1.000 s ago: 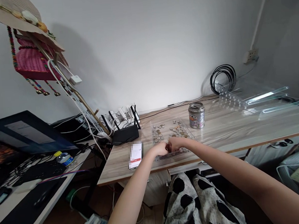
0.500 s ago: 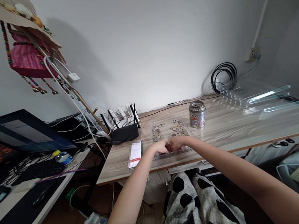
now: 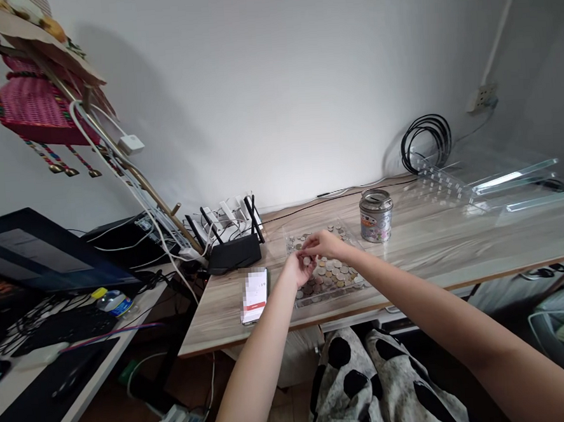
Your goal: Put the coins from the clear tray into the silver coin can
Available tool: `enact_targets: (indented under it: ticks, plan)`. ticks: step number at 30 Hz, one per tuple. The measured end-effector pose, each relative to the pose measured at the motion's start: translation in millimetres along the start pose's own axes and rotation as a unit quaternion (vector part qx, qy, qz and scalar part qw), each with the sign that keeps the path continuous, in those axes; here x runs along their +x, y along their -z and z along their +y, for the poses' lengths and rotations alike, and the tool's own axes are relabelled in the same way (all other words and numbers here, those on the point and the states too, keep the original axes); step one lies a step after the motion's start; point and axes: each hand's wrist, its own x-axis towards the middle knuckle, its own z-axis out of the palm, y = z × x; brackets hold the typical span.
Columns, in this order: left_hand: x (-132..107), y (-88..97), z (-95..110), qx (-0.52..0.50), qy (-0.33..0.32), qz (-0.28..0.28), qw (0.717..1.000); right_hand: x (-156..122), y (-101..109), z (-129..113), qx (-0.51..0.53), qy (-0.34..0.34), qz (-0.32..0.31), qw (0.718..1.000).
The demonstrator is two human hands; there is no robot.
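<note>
Over the left part of a clear shallow tray (image 3: 332, 291), my left hand (image 3: 301, 270) is turned palm up, its fingers curled around a silvery coin (image 3: 307, 261). My right hand (image 3: 325, 243) reaches across from the right, its fingertips pinched together at the left hand's fingers. Whatever lies between those fingertips is hidden. Many loose coins (image 3: 340, 273), silver and brassy, are spread in the tray below both hands. A round metal tin (image 3: 376, 217) with a slotted lid stands upright just right of the tray.
Left of the tray lies a phone (image 3: 255, 295), with a black router (image 3: 234, 253) behind it. Coiled black cable (image 3: 426, 143) and clear acrylic panels (image 3: 514, 187) occupy the right end of the wooden desk (image 3: 423, 253). A laptop (image 3: 40, 251) sits on the left table.
Both hands have risen from the coins at the tray's front and moved back and left. The left hand has turned palm up. More coins at the front now show. The view has shifted slightly.
</note>
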Motion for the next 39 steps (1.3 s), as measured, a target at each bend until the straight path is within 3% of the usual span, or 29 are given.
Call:
enact_targets:
  ticks: [3, 7, 12, 21, 26, 30, 35, 39]
  plan:
    - [0, 0.8, 2, -0.044, -0.003, -0.009, 0.999, 1, -8, 0, -0.123, 0.002, 0.049, 0.991]
    - [-6, 12.3, 5, -0.096, -0.028, -0.011, 0.995, -7, -32, 7, -0.221, -0.014, -0.071, 0.973]
    - [-14, 18.2, 8, -0.169, -0.059, 0.009, 0.984, -11, -55, 5, -0.257, -0.013, -0.142, 0.956]
    - [-34, 9.7, 12, -0.260, -0.054, 0.052, 0.963, -11, -47, -4, -0.234, 0.011, -0.194, 0.953]
    - [-36, 12.2, 10, -0.267, -0.046, 0.038, 0.962, -10, -47, -4, -0.165, 0.044, -0.311, 0.935]
    - [-35, 13.7, 8, -0.258, -0.047, 0.030, 0.964, -11, -55, -10, -0.248, 0.029, -0.276, 0.928]
    - [-37, 15.6, 9, -0.252, -0.047, 0.020, 0.966, -14, -52, -23, -0.299, 0.037, -0.312, 0.901]
    - [-38, 18.2, 10, -0.254, -0.050, 0.019, 0.966, -16, -51, -30, -0.287, 0.049, -0.323, 0.900]
